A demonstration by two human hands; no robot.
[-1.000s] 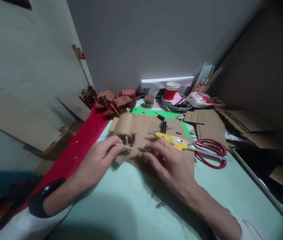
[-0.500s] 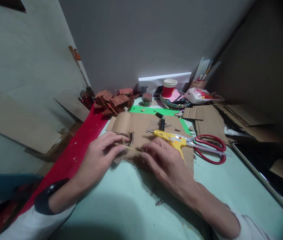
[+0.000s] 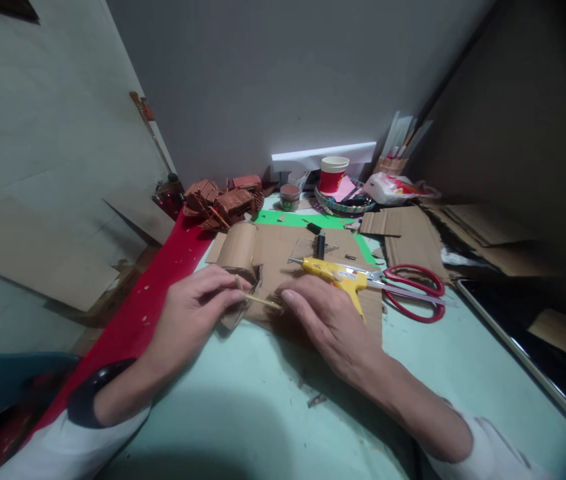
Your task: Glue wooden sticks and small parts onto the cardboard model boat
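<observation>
My left hand (image 3: 197,303) pinches a thin pale stick (image 3: 263,302) between thumb and fingers. A small tan piece shows at the same fingertips. My right hand (image 3: 325,310) is closed at the stick's other end, thumb against the fingers, by a small dark bit I cannot make out. Behind the left fingers lies a curved cardboard roll (image 3: 239,245) on a flat cardboard sheet (image 3: 283,257). A yellow hot glue gun (image 3: 330,270) rests just beyond my right hand, beside red-handled scissors (image 3: 415,293).
Reddish-brown cardboard pieces (image 3: 227,203) sit at the back left. A red and white paper cup (image 3: 333,175) stands in a tray near a small paint jar (image 3: 289,198). Cardboard scraps (image 3: 410,237) and a dark glossy panel (image 3: 523,347) lie to the right.
The right thumb has lifted and shifted at the stick's end, and the stick shows more clearly. The left hand keeps its pinch. The whole view has shifted slightly.
</observation>
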